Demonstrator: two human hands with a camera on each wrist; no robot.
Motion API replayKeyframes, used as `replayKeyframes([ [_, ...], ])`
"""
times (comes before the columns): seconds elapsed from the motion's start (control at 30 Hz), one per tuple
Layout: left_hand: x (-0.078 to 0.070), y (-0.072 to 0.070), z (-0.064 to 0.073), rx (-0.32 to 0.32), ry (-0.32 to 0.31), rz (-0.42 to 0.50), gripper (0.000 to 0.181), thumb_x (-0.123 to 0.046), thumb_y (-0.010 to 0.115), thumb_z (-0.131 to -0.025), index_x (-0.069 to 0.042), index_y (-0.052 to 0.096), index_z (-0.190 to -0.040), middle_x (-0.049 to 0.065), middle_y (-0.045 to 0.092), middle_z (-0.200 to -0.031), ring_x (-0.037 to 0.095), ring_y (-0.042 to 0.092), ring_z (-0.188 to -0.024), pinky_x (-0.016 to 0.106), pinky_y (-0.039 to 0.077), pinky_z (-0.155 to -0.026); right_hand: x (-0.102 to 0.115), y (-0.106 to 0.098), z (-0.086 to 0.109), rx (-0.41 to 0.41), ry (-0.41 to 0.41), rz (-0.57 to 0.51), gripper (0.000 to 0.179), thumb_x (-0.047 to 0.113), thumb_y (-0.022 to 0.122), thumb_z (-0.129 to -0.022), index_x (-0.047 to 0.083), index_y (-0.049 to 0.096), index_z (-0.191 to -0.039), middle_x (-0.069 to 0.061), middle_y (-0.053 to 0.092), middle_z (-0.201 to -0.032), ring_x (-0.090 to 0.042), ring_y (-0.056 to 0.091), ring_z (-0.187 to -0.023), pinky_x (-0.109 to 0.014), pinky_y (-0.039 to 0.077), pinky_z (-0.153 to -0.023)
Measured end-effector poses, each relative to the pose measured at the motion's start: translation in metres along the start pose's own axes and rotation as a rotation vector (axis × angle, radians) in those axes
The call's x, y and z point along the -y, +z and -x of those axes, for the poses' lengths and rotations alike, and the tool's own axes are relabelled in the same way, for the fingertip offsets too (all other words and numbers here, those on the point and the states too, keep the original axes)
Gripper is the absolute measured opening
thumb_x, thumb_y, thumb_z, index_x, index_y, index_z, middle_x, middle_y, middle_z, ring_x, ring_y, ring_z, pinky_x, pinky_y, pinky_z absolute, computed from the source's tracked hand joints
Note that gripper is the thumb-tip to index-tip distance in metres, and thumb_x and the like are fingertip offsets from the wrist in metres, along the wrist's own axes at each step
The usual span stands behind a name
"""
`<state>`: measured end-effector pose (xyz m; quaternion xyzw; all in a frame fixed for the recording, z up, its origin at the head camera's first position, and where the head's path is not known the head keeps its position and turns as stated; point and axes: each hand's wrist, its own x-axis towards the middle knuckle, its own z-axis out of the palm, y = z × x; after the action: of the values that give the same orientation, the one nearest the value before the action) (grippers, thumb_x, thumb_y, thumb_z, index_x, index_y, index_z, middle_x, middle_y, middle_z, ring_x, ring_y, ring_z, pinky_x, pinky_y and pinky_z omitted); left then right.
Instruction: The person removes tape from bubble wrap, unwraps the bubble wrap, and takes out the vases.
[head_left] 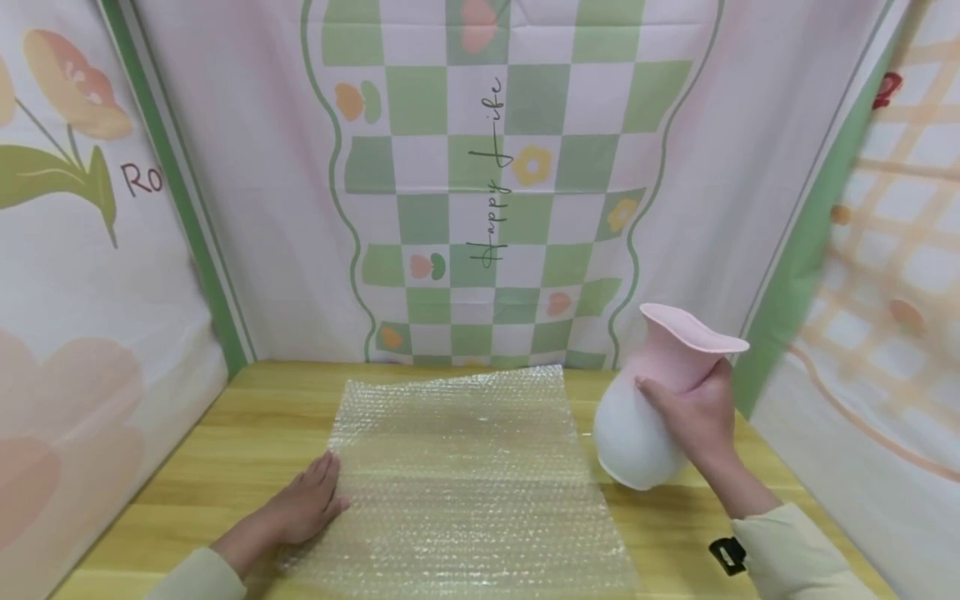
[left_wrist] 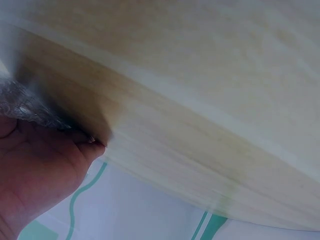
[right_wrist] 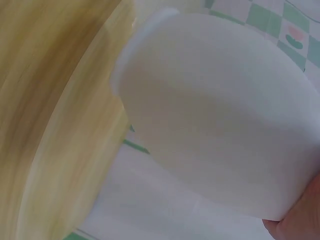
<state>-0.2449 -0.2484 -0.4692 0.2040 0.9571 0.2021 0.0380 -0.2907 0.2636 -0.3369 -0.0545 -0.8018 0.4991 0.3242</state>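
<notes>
A pink and white vase (head_left: 637, 425) with a flared, wavy rim leans to the right above the table's right side. My right hand (head_left: 701, 417) grips it around the neck, thumb across the front. In the right wrist view the white body of the vase (right_wrist: 215, 115) fills much of the picture. A clear sheet of bubble wrap (head_left: 465, 492) lies spread over the middle of the table. On its left edge rests my left hand (head_left: 303, 504), fingers extended. The left wrist view shows that hand (left_wrist: 45, 165) beside a bit of the bubble wrap (left_wrist: 25, 102).
The wooden table (head_left: 225, 450) is enclosed by printed cloth: a checked panel (head_left: 480, 192) at the back, a flowered sheet (head_left: 82, 292) on the left and a plaid one (head_left: 892, 333) on the right. A black clip (head_left: 727, 556) sits by the right sleeve.
</notes>
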Motion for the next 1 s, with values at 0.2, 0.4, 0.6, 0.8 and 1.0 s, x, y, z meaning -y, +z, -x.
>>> replayKeyframes([
  [0.2,-0.003,-0.002,0.001,0.005,-0.022,-0.012,0.070,-0.029,0.048,-0.102,0.024,0.023,-0.139,0.044,0.014,-0.146,0.055,0.015,-0.136,0.066,0.018,-0.107,-0.010,-0.010,-0.004,-0.071,-0.035,-0.009,0.089,0.007,0.085,-0.069,0.014,0.034,-0.141,-0.005,0.051,-0.120,-0.016,0.051,-0.102,-0.032,0.047,-0.092],
  [0.4,-0.004,-0.002,0.001,0.016,-0.040,-0.040,0.070,-0.030,0.047,-0.103,0.023,0.023,-0.140,0.042,0.014,-0.148,0.053,0.016,-0.137,0.064,0.018,-0.109,-0.025,-0.017,-0.009,-0.175,-0.098,-0.017,0.090,0.007,0.088,-0.064,0.016,0.039,-0.139,-0.003,0.054,-0.112,-0.009,0.051,-0.095,-0.017,0.041,-0.086],
  [0.6,-0.004,-0.002,0.001,0.009,-0.023,-0.040,0.070,-0.030,0.048,-0.102,0.024,0.024,-0.139,0.043,0.015,-0.147,0.054,0.016,-0.137,0.064,0.019,-0.108,-0.034,-0.025,-0.013,-0.234,-0.141,-0.009,0.089,0.006,0.088,-0.062,0.016,0.041,-0.137,0.004,0.054,-0.107,-0.006,0.051,-0.092,-0.015,0.040,-0.083],
  [0.8,-0.001,0.000,0.001,0.005,-0.023,-0.036,0.069,-0.030,0.048,-0.102,0.024,0.024,-0.139,0.043,0.014,-0.147,0.054,0.016,-0.137,0.065,0.019,-0.108,-0.047,-0.036,-0.020,-0.268,-0.152,0.006,0.091,0.005,0.090,-0.060,0.020,0.043,-0.137,0.013,0.054,-0.105,-0.004,0.051,-0.093,-0.015,0.040,-0.087],
  [1.0,0.000,0.000,0.001,0.002,-0.026,-0.027,0.070,-0.030,0.048,-0.102,0.023,0.023,-0.140,0.042,0.013,-0.147,0.054,0.015,-0.137,0.064,0.018,-0.108,-0.056,-0.048,-0.025,-0.260,-0.162,0.013,0.099,0.002,0.090,-0.059,0.029,0.042,-0.141,0.012,0.056,-0.110,-0.003,0.053,-0.099,-0.015,0.040,-0.091],
])
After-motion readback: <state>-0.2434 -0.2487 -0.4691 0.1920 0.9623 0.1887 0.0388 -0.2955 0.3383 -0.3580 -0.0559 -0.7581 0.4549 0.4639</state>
